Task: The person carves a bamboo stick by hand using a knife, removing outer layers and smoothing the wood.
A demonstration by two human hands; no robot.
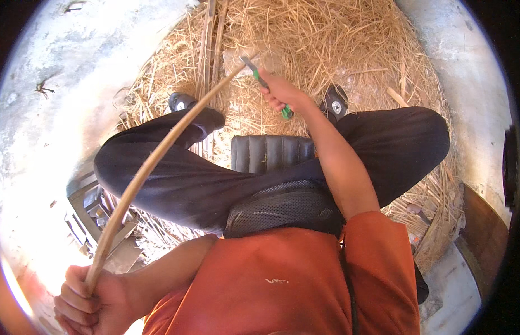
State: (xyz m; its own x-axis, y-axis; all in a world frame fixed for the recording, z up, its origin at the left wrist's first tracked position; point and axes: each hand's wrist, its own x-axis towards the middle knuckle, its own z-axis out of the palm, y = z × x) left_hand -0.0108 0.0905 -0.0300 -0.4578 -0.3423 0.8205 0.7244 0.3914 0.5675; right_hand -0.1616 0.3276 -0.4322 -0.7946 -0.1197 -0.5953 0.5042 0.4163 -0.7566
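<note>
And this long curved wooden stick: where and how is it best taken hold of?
Probably by its lower-left end, coming from the person's left with fingers wrapped around: the curved wooden stick is long and slender, and this end lies nearest the body, well away from the green-handled tool at the far end. The left hand grips it there.

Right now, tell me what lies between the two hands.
In the head view, a long curved stick runs from the left hand, over a dark-trousered leg, to the green-handled tool in the right hand.
</note>
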